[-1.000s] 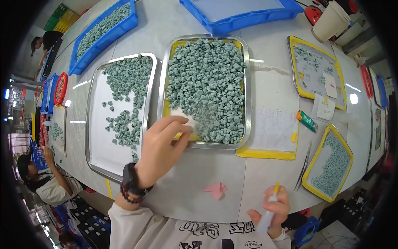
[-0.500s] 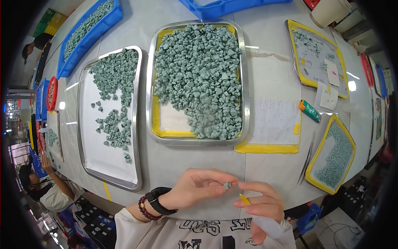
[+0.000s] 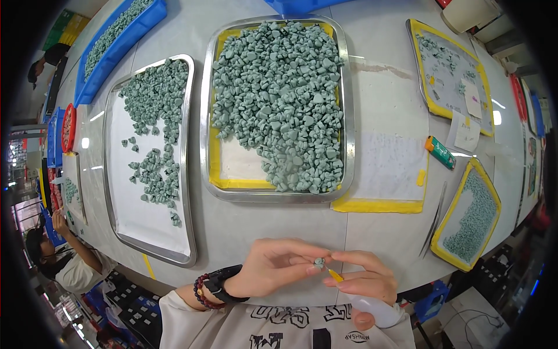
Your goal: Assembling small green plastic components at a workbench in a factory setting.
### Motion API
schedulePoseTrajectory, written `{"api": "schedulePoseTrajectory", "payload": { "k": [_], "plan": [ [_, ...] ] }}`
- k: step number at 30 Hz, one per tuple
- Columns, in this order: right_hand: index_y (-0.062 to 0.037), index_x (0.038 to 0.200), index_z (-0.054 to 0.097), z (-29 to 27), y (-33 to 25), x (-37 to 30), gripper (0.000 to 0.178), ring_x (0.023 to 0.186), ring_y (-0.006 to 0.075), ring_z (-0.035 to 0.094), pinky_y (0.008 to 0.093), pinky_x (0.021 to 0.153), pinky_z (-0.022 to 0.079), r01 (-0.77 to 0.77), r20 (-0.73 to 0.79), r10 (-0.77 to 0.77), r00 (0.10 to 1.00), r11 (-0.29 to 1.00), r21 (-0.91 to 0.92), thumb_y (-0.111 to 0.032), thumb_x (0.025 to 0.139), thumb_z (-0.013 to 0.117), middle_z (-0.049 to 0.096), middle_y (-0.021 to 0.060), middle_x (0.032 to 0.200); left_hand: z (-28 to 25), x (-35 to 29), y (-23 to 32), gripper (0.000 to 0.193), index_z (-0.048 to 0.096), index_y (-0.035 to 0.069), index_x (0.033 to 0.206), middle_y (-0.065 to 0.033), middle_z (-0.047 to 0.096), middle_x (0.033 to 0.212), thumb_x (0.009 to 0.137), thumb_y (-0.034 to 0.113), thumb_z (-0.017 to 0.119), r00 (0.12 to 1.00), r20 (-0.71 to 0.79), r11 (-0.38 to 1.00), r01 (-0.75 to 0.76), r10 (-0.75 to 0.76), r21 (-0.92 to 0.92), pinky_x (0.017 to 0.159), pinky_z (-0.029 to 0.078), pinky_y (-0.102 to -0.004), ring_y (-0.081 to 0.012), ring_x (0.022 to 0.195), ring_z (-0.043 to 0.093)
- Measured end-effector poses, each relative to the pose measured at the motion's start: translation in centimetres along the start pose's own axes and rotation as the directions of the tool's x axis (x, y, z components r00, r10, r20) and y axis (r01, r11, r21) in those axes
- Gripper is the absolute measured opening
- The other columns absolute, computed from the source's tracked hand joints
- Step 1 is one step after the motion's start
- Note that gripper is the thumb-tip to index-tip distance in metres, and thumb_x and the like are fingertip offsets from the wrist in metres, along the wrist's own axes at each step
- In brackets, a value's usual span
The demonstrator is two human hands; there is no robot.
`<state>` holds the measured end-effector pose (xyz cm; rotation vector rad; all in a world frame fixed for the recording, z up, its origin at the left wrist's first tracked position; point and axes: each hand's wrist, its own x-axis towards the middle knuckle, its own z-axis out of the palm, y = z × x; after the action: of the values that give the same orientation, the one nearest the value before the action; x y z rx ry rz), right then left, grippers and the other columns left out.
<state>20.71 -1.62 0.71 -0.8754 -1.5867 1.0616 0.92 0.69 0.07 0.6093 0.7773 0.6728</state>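
Piece (image 3: 319, 263): between my hands, pinched in the left
Left hand (image 3: 264, 272): pinching that piece; I'd hold it dead steady
Right hand (image 3: 372, 283): curled round the bottle (image 3: 374, 310)
Tip (image 3: 335, 276): beside the piece, contact unclear; I'd squeeze lightly

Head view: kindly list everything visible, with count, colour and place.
Pebble-like piece: one, green, lower centre
Applicator bottle: one, white, lower centre
Loose pieces: countless, green, trays
Metal trays: two, silver, centre, left
Yellow-edged boards: two, pale, right
Yellow-edged sheet: one, white, right
Tweezers: one, grey, right
Tube: one, green, right
Paper notes: two, white, right
Bins: several, blue, edges
Baskets: several, red, edges
Tub: one, white, top right
Table: one, grey, throughout
People: at least two, left
Wristwatch: one, black, left wrist
Left grip: one, bare, on piece
Right grip: one, bare, on bottle
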Motion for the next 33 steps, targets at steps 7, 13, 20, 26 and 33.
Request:
{"api": "schedulePoseTrajectory", "payload": {
  "k": [7,13,20,26,33],
  "plan": [
    [-0.0029,0.098,0.052,-0.9,-0.1,0.4,0.044,0.091,0.038,0.062,0.0441,0.069,0.051,0.022,0.12,-0.011,0.993,0.996,-0.089,-0.045,0.094,0.041,0.068,0.0139,0.074,0.0,0.0,-0.1,0.027,0.06,-0.006,0.108,-0.0185,0.062,0.107,0.082,-0.01,0.06,1.0,0.015,1.0,-0.009,0.009,-0.009,0.085,0.052,-0.0321,-0.0219,0.1,0.061],
    [-0.0044,0.097,0.051,0.0,-0.5,0.2,0.043,0.092,0.0385,0.063,0.0433,0.07,0.05,0.003,0.02,-0.003,1.0,0.999,-0.041,-0.047,0.094,0.042,0.068,0.0132,0.074,-0.1,-0.1,-0.1,0.027,0.06,-0.005,0.109,-0.0181,0.063,0.106,0.082,-0.009,0.06,1.0,0.014,0.999,-0.007,0.007,-0.037,0.084,0.052,-0.0311,-0.021,0.101,0.061],
    [-0.0048,0.096,0.051,-0.7,-0.1,0.1,0.045,0.093,0.0386,0.063,0.0432,0.072,0.05,0.008,0.063,-0.008,0.998,1.0,0.001,-0.049,0.092,0.044,0.068,0.0127,0.073,0.0,-0.2,0.1,0.025,0.061,-0.005,0.108,-0.0178,0.063,0.106,0.083,-0.008,0.06,1.0,0.021,0.999,0.012,-0.011,-0.044,0.085,0.052,-0.0302,-0.02,0.101,0.061],
    [-0.0055,0.095,0.052,-0.8,-0.6,0.1,0.045,0.093,0.0379,0.064,0.0442,0.075,0.049,-0.029,0.062,0.032,0.998,0.998,-0.049,-0.05,0.091,0.046,0.068,0.0131,0.073,0.0,-0.1,0.0,0.025,0.06,-0.006,0.108,-0.0182,0.063,0.106,0.083,-0.009,0.059,1.0,0.026,0.999,0.007,-0.006,-0.032,0.085,0.052,-0.0325,-0.0211,0.1,0.061],
    [-0.0046,0.098,0.058,-3.2,-0.1,-0.6,0.034,0.099,0.0342,0.06,0.0417,0.08,0.048,-0.038,0.002,0.043,0.999,0.905,-0.424,-0.034,0.082,0.063,0.067,0.012,0.092,-0.6,-0.5,-0.4,0.023,0.059,-0.005,0.107,-0.0187,0.063,0.102,0.085,-0.006,0.057,0.998,-0.024,0.998,0.063,-0.062,0.013,0.085,0.053,-0.0438,-0.0299,0.092,0.064]
  ]
}}
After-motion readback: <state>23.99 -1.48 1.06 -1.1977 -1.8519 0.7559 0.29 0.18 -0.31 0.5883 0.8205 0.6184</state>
